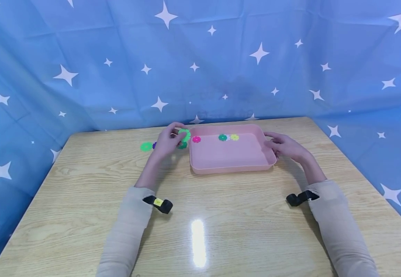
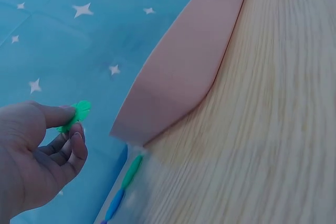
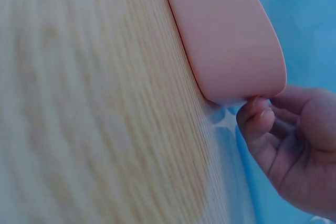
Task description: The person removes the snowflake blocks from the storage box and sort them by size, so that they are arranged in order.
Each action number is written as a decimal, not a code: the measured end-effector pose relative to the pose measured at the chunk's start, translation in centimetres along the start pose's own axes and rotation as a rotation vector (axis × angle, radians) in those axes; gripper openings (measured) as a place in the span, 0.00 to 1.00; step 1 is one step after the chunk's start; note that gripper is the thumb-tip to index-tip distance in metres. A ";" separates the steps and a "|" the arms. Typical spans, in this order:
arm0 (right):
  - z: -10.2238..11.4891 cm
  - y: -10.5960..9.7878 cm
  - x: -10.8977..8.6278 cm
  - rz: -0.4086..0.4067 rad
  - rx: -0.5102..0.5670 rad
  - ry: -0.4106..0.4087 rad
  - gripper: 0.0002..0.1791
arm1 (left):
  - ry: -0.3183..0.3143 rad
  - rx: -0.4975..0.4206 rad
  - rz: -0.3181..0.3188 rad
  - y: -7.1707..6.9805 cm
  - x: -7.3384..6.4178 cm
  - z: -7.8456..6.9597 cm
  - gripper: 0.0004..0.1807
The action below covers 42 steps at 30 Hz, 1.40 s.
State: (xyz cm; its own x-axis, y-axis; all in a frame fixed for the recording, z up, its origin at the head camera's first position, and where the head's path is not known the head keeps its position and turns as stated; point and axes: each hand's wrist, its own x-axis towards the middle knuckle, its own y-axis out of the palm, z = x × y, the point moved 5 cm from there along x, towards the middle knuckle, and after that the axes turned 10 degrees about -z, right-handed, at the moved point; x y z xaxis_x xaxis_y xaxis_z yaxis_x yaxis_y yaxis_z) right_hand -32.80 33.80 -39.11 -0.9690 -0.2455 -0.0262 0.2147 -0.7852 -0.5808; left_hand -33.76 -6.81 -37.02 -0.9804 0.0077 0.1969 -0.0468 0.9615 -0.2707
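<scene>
My left hand [image 1: 167,141] pinches a light green flower-shaped plastic piece [image 2: 80,115] between thumb and fingers, raised just off the left end of a shallow pink tray [image 1: 231,166]. At the tray's right end, my right hand [image 1: 285,147] holds the wall, fingertips against its outer side in the right wrist view. Inside the tray lie a pink flower piece [image 1: 196,139], a dark green one [image 1: 222,137], a pale one and a yellow one [image 1: 235,137]. Beside the left hand on the table are a green piece [image 1: 146,146], a partly hidden purple piece [image 1: 154,145] and a dark green piece [image 1: 183,145].
The wooden table [image 1: 242,223] extends toward me from the tray. Behind it and along its sides hangs a blue curtain [image 1: 127,77] with white stars. Black straps with small cameras [image 1: 165,206] sit on both sleeved wrists.
</scene>
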 end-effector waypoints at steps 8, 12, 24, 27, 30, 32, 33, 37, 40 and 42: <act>-0.1 -0.1 0.0 -0.002 0.010 0.003 0.33 | 0.012 0.016 -0.029 -3.3 -0.2 1.2 0.13; -0.4 -0.1 0.1 -0.004 0.004 0.004 0.33 | -0.004 0.031 -0.033 -4.7 -0.4 2.1 0.15; -0.7 -0.1 0.2 -0.003 0.007 0.007 0.33 | -0.082 0.089 -0.096 -9.3 -1.1 4.1 0.17; -0.5 -0.1 0.1 -0.001 0.005 0.002 0.32 | -0.109 0.106 -0.127 -10.6 -1.5 4.6 0.19; -0.3 -0.1 0.1 0.001 0.006 0.000 0.33 | -0.126 0.131 -0.164 -12.0 -1.8 5.2 0.19; -0.3 -0.1 0.1 0.001 0.006 0.000 0.33 | -0.136 0.151 -0.192 -12.9 -1.9 5.6 0.19; -0.3 -0.1 0.1 0.000 0.007 0.001 0.33 | -0.141 0.161 -0.207 -13.3 -2.0 5.8 0.19; -0.4 -0.1 0.1 -0.003 0.007 -0.002 0.32 | -0.170 0.198 -0.257 -14.4 -2.1 6.5 0.18; -0.4 -0.1 0.1 -0.002 0.008 -0.006 0.32 | -0.189 0.224 -0.257 -14.9 -2.1 7.0 0.17; -0.4 -0.1 0.1 -0.002 0.008 -0.008 0.32 | -0.192 0.253 -0.242 -15.0 -2.1 7.3 0.18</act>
State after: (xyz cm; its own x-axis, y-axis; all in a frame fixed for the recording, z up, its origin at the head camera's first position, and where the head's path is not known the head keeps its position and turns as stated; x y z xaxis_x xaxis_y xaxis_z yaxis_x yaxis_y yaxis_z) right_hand -32.98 34.03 -39.38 -0.9684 -0.2487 -0.0188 0.2141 -0.7901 -0.5744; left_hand -32.36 -23.26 -40.24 -0.9520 -0.2854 0.1104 -0.3032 0.8311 -0.4663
